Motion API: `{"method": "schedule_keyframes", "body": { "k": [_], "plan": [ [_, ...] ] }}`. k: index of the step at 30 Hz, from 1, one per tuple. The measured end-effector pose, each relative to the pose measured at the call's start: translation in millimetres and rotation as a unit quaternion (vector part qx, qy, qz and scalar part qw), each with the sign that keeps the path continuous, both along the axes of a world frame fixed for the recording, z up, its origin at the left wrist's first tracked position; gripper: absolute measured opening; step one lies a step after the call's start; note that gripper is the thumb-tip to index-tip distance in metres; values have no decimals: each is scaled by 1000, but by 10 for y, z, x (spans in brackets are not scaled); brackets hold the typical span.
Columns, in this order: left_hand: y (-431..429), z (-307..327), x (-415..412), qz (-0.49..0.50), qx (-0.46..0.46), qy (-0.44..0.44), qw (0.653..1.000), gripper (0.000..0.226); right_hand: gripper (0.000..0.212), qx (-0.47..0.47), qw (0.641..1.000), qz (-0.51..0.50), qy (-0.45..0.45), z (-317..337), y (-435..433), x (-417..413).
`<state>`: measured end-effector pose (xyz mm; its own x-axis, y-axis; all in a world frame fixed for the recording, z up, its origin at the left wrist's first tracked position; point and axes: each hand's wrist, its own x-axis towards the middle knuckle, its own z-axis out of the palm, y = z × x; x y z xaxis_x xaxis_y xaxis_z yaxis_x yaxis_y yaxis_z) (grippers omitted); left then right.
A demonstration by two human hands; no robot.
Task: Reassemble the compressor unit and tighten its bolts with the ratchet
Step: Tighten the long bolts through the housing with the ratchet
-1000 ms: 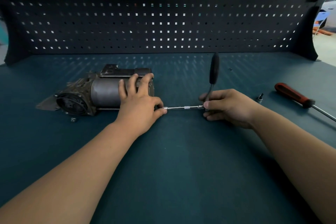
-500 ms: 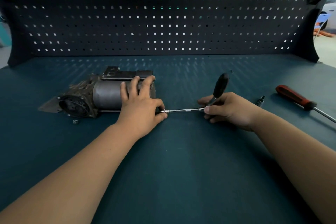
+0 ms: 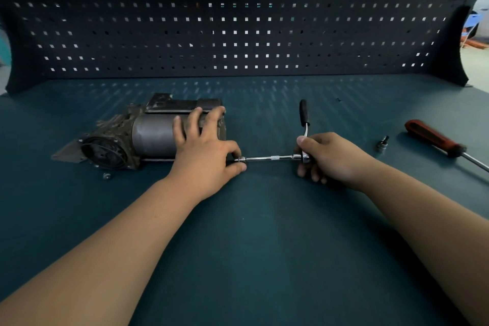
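The grey compressor unit (image 3: 148,137) lies on its side on the teal bench, left of centre. My left hand (image 3: 206,148) lies over its right end, three fingers spread on the cylinder while thumb and forefinger pinch the socket end of a chrome extension bar (image 3: 270,158). That bar runs horizontally to the ratchet (image 3: 303,114), whose black handle stands up and away from me. My right hand (image 3: 328,157) grips the ratchet head where the bar joins it. The bolt itself is hidden behind my left fingers.
A red-handled screwdriver (image 3: 434,139) lies at the right of the bench, with a small loose socket (image 3: 382,143) just left of it. A small bolt or washer (image 3: 106,176) sits by the compressor's front. A dark pegboard (image 3: 238,21) walls off the back.
The ratchet handle tipped over to the right half a second ago and has now swung back upright. Both hands have kept their holds and the compressor has not moved.
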<state>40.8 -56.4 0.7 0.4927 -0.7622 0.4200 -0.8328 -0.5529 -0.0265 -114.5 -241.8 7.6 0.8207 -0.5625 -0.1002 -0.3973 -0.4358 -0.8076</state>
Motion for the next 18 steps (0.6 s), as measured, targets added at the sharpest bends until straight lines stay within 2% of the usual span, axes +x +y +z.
{"method": "schedule_keyframes", "body": {
  "k": [3, 6, 10, 14, 18],
  "plan": [
    [5, 8, -2, 3, 4, 1, 1000, 22, 44, -10, 1000, -4, 4, 1, 33, 7],
    [-11, 1, 1, 9, 6, 3, 1000, 21, 34, -26, 999, -3, -28, 2, 46, -16],
    [-30, -4, -7, 17, 10, -1, 1000, 24, 5, -46, 994, 14, -100, -39, 22, -51],
    [-24, -6, -11, 21, 7, -8, 1000, 24, 12, 21, 989, 52, -140, -36, -11, -77],
    [-26, -15, -11, 17, 0, -7, 1000, 22, 21, -13, 987, 112, -116, 0, -39, -141]
  ]
}}
